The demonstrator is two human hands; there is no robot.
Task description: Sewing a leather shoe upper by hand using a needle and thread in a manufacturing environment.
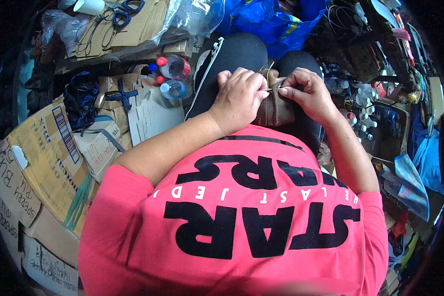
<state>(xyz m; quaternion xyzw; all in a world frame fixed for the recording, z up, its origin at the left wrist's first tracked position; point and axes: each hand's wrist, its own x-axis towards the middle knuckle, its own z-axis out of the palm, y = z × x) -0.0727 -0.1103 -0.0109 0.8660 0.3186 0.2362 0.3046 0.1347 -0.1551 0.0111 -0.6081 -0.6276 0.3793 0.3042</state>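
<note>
A brown leather piece with stitched seams [277, 109], which looks like part of a shoe, rests on my lap between my dark-trousered knees. My left hand [239, 93] is closed, thumb and finger pinching a thin light thread [270, 90] at the near side of the leather. Opposite it, my right hand [305, 93] is also closed in a pinch, fingertips on the thread and close against the leather. A thin yellowish strand loops up above the piece. My fingers cover much of its upper part, so I cannot tell its whole shape.
Small plastic bottles [175, 66] with red and blue caps stand left of my knee. Cardboard boxes [44, 148] crowd the left. Blue-handled scissors [122, 18] lie on cardboard at the upper left. A blue bag [271, 29] lies ahead; more bottles [364, 96] are at the right.
</note>
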